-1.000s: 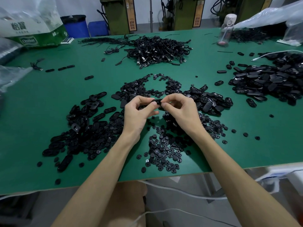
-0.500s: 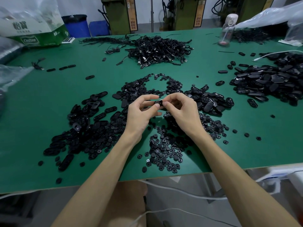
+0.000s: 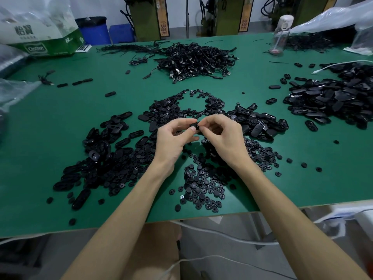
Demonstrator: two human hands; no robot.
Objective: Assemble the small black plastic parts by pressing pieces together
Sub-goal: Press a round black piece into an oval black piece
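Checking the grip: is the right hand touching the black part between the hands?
Touching: head view shows the right hand and left hand both pinching the black part, no gap.

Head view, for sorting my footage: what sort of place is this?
Probably a small factory's assembly bench: heaps of black parts on a green table, a cable pile, machines behind.

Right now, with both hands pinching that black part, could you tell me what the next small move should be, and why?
Probably one firm squeeze to seat the pieces: the left hand and right hand both pinch the small black part between them, and whether it has clicked is hidden.
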